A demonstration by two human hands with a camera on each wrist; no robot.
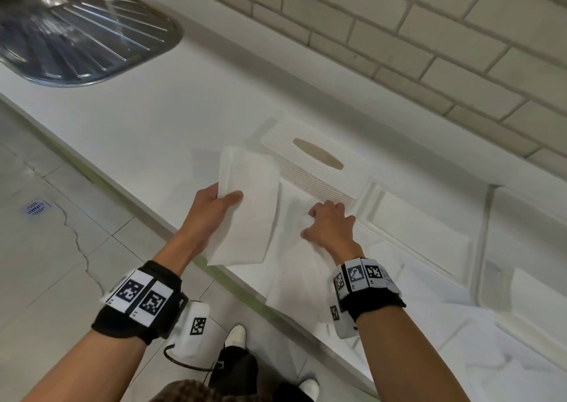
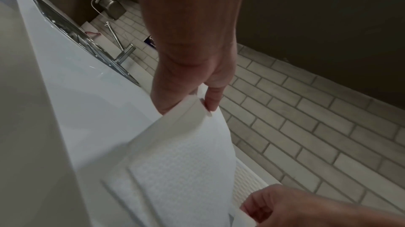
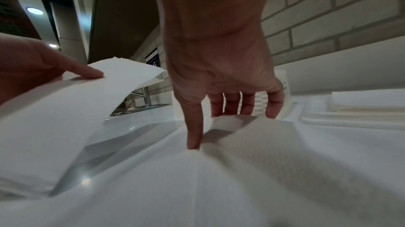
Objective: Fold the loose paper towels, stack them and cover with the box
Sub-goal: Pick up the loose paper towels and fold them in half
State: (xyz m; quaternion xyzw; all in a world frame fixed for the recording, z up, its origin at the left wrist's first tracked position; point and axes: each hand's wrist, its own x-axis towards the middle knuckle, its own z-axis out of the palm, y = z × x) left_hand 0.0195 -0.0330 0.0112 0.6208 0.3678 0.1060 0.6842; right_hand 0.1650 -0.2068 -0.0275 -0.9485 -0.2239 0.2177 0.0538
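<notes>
White counter (image 1: 147,119) under a brick wall carries the work. Folded paper towel (image 1: 248,205), pinched between thumb and fingers of the left hand (image 1: 211,208), is held off the surface, long axis pointing away. Beside it, the right hand (image 1: 331,226) bunches a loose towel (image 1: 294,275) lying flat. Box (image 1: 319,165) lies just beyond, nearer the right hand. Only the right wrist view shows that pinch.

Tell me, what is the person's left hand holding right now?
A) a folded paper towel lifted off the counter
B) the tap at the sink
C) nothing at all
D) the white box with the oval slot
A: the left hand pinches a folded paper towel between thumb and fingers, raised above the counter, while the box lies untouched behind it.
</notes>
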